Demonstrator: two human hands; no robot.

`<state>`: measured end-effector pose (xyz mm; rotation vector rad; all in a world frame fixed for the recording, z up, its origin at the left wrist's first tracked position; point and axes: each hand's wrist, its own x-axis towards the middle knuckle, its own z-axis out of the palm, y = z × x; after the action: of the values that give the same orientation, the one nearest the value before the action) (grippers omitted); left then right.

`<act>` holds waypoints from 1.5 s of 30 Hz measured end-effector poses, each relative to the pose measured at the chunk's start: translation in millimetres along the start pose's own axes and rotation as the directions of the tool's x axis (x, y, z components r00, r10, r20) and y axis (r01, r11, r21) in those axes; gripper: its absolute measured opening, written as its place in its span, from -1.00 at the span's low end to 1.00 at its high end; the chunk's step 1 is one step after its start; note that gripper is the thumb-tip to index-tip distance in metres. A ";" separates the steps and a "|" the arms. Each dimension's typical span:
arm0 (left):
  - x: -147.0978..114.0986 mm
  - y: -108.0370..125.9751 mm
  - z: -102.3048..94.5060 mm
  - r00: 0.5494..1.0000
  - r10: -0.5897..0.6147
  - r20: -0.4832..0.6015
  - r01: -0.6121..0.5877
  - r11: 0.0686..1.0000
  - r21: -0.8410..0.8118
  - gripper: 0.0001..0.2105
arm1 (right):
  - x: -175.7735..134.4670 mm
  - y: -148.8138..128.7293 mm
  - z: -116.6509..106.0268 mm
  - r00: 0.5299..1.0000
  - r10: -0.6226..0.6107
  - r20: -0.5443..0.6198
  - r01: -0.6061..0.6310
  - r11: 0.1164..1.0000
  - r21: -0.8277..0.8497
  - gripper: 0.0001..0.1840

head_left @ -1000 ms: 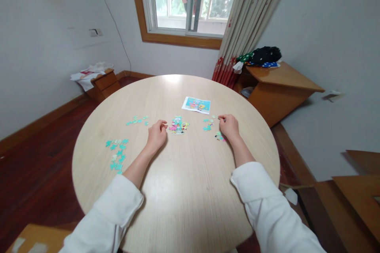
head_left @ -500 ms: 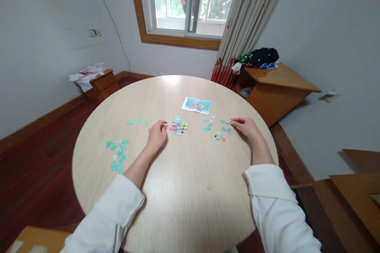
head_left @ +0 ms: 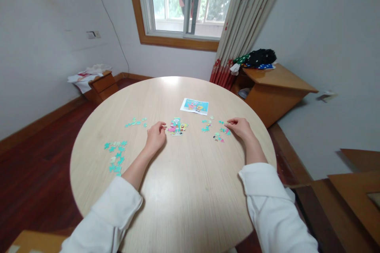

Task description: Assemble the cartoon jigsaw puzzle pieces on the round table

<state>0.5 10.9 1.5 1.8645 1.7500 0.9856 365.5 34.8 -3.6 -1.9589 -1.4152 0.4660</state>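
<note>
A partly joined jigsaw puzzle with pink, white and yellow cartoon figures lies flat near the middle of the round table. Just left of it rests my left hand, its fingers loosely bent and slightly apart, with nothing visible in them. My right hand is over the loose pieces on the right, thumb and forefinger pinched on a small puzzle piece that is partly hidden by the fingertips. Around it lie several loose pieces, teal, pink and pale.
Behind the puzzle lies a printed picture sheet. More teal pieces are scattered at the left, with a larger group nearer me. Beyond the table stand a wooden cabinet with cloths on top and a curtain.
My right hand has shifted a little to the left over the loose pieces. The left hand stays beside the joined puzzle. The whole view has moved slightly.
</note>
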 end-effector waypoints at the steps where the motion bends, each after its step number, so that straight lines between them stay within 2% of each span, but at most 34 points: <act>1: -0.1 -0.2 0.1 1.000 0.003 -0.001 -0.003 1.000 0.001 -0.70 | 0.7 0.4 0.4 1.000 -0.002 -0.002 0.002 1.000 -0.009 -0.68; 13: 1.3 -5.0 2.4 1.000 0.022 -0.014 -0.022 1.000 -0.007 -0.71 | 2.7 -0.2 0.8 0.999 -0.015 -0.038 0.011 0.996 -0.094 -0.76; 20: 1.5 -4.6 1.9 1.000 0.019 -0.007 -0.019 1.000 -0.023 -0.71 | 0.5 -3.2 -0.3 0.999 0.021 -0.039 -0.024 0.998 -0.062 -0.76; 29: 2.2 -4.7 1.9 1.000 0.025 -0.013 -0.025 0.999 -0.022 -0.72 | 0.8 5.4 4.4 0.998 0.014 -0.067 0.001 0.975 0.223 -0.75; 33: 2.3 -5.0 2.5 1.000 0.010 -0.008 -0.010 1.000 -0.020 -0.73 | 2.3 3.7 4.6 0.984 0.070 -0.164 -0.020 0.957 0.289 -0.74; 35: 2.6 -6.1 3.3 1.000 0.011 -0.010 -0.011 1.000 -0.019 -0.73 | 0.8 -4.4 5.1 0.971 0.065 -0.230 0.021 0.936 0.353 -0.72; 38: 2.5 -7.2 3.9 0.999 0.021 -0.027 -0.022 0.999 -0.026 -0.76 | -7.6 -27.4 10.7 0.969 0.021 -0.247 0.105 0.866 0.488 -0.69; 41: 1.1 -5.5 3.2 0.997 0.048 -0.065 -0.052 0.996 -0.072 -0.80 | -24.0 -58.1 25.9 0.988 -0.053 -0.144 0.127 0.807 0.577 -0.67; 45: -4.0 1.3 1.6 0.986 0.134 -0.103 -0.147 0.980 -0.134 -0.82 | -52.2 -94.6 56.0 0.988 -0.147 0.054 0.064 0.696 0.715 -0.64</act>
<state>2.6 7.1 0.5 1.9002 1.5710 1.2352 246.4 21.3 17.2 -1.2178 -1.1482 0.9223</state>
